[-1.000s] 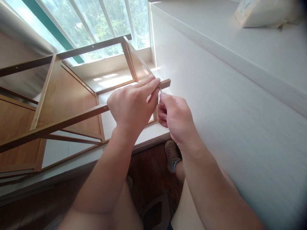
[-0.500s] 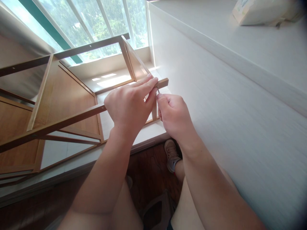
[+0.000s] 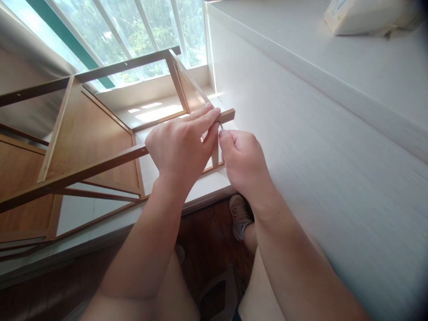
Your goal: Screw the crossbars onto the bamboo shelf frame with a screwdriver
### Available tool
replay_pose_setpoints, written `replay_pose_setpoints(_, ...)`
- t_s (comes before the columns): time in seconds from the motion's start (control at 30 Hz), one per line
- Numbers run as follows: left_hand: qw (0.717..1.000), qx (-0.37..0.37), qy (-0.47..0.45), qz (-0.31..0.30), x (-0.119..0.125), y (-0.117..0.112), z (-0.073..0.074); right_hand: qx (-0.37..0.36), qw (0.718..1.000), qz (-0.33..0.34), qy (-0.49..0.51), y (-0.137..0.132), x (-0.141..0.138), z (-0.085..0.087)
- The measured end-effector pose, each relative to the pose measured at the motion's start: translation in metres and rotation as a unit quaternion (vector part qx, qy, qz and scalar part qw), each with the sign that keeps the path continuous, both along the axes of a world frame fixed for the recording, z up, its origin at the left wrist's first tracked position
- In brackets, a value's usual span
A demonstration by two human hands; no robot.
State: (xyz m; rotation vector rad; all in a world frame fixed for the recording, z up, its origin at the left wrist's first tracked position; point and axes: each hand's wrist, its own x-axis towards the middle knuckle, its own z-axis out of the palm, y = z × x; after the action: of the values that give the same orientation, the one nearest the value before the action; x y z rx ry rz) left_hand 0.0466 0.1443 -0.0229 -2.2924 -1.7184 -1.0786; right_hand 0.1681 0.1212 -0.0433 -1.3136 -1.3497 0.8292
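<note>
A brown wooden shelf frame (image 3: 96, 166) lies on its side along a white ledge, its panels standing between long rails. My left hand (image 3: 185, 142) is closed over the near rail close to its right end, fingers pressed along the top. From my right hand (image 3: 242, 160), closed just right of it, sticks out the thin metal shaft of what looks like a hex key (image 3: 221, 126). Its tip meets the rail's side near the end of the wood. The rest of the tool is hidden in my fist.
A white cabinet side (image 3: 310, 147) rises close on my right, with a pale packet (image 3: 368, 18) on top. Behind the frame is a barred window (image 3: 143, 31). Below are a dark wooden floor (image 3: 207, 236) and my shoe (image 3: 239, 214).
My right hand has turned slightly and shifted a little, tilting the metal shaft. My left hand and the frame stay where they were.
</note>
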Motion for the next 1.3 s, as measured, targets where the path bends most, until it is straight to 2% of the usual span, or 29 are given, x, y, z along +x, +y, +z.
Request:
replay_pose_setpoints(0.2, 1.000, 0.002, 0.012, 0.002, 0.000, 0.000, 0.001, 0.019, 0.998, -0.023, -0.047, -0.001, 0.001, 0.000)
replay_pose_setpoints(0.37, 1.000, -0.014, -0.021, -0.009, 0.001, 0.000, 0.001, 0.030, 0.997, -0.030, -0.058, -0.001, 0.000, 0.003)
replay_pose_setpoints(0.63, 1.000, -0.009, -0.015, -0.003, 0.000, -0.001, 0.000, 0.000, 0.995, -0.036, -0.092, -0.004, 0.001, 0.015)
replay_pose_setpoints(0.83, 1.000, 0.028, 0.002, 0.001, -0.002, 0.000, -0.004, 0.003, 0.994, -0.028, -0.103, -0.002, 0.003, 0.012)
replay_pose_setpoints(1.07, 1.000, -0.001, -0.023, -0.007, -0.002, 0.001, -0.003, 0.000, 0.996, -0.017, -0.090, -0.002, 0.002, 0.011)
replay_pose_setpoints(1.3, 1.000, 0.021, 0.010, 0.003, -0.002, 0.000, -0.003, 0.009, 0.995, -0.011, -0.098, -0.001, 0.003, 0.010)
